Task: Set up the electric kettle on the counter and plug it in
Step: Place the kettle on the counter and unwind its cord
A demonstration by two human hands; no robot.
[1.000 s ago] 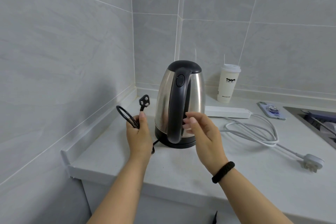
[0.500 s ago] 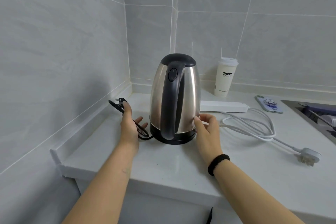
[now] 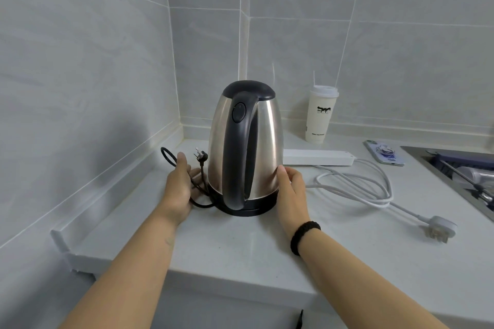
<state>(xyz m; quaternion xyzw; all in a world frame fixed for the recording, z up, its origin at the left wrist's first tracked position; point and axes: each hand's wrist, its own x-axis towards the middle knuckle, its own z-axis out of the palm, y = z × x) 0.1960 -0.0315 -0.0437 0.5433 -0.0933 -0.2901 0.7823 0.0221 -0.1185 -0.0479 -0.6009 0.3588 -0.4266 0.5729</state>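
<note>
Sink cut off, right edge.

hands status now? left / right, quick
Left hand: open, straight fingers resting on the black kettle cord.
Right hand: open, fingers pressed flat against the stainless steel electric kettle.

White counter: kettle, power strip, cup, perhaps phone.

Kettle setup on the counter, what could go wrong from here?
The black cord lies looped between the left hand and the kettle; it may snag when the plug is lifted. The power strip sits behind the kettle, so reaching over could knock it. The strip's own white plug lies unplugged.
</note>
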